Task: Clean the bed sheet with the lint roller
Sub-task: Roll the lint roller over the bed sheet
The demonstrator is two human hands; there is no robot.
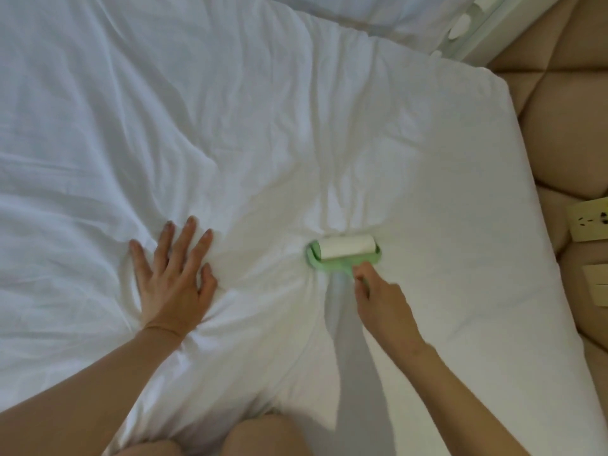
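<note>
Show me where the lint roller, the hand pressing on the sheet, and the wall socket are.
lint roller [347, 246], head view, on its white sticky drum.
left hand [171, 284], head view, on the back of the hand, flat on the sheet.
wall socket [590, 220], head view, on its cream faceplate.

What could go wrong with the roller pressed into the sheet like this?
The sheet is bunched into creases just ahead of the lint roller; it may drag the folds and skip the valleys. The left hand holds fabric only to the side, and the right hand grips low on the handle, so the roller could twist.
</note>
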